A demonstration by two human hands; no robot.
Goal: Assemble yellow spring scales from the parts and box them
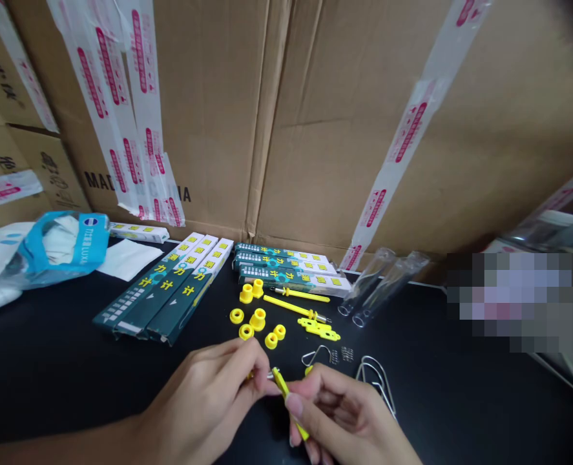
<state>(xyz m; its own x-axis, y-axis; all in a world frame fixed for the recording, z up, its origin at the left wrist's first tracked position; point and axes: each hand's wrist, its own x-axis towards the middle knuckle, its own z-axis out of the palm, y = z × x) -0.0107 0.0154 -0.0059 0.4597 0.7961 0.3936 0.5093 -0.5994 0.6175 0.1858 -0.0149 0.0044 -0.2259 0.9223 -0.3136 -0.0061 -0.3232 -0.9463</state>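
Note:
My right hand pinches a small flat yellow plastic piece between thumb and fingers, tilted. Close against it, my left hand is closed around a small part whose metallic end shows at the fingertips; my fingers hide most of it. Ahead of my hands lie yellow collars, several in all, and two yellow rods with metal ends. Flat yellow plates with holes lie beside them. Nearer my right hand are small springs, a bent wire hook and larger wire hooks.
Printed slim boxes lie at left centre, with more boxes behind the parts. Clear plastic tubes lie to the right. A blue tissue pack is at far left. Taped cardboard cartons wall off the black table's back.

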